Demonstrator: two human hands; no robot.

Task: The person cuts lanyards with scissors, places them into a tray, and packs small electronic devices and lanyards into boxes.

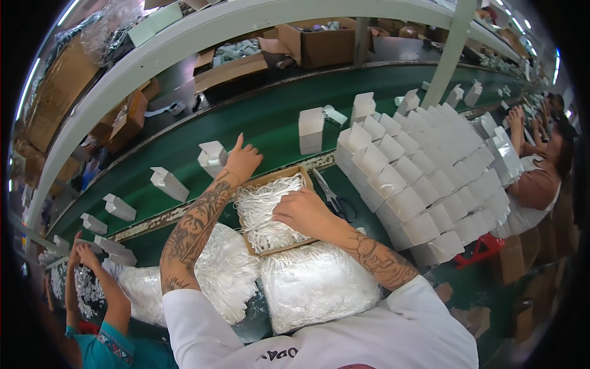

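Observation:
My left hand (244, 161) reaches over the green conveyor belt with its fingers spread and nothing in it. Beside it, to the left, stands a small white carton (212, 157) with its top flap up. My right hand (305, 212) is bent over a shallow cardboard box (263, 252) filled with thin white cords (270, 195). Its fingers are curled together onto the cords; their tips are partly hidden. Black-handled scissors (335, 197) lie just right of that box. Clear plastic bags of white cords (319, 286) rest in front of me, close to my body.
Stacked open white cartons (424, 166) fill the right side. More white cartons (169, 183) stand along the belt (270, 132). Co-workers' hands show at left (86, 253) and right (515, 120). A pale metal frame (203, 27) arches above; cardboard boxes (322, 46) sit behind the belt.

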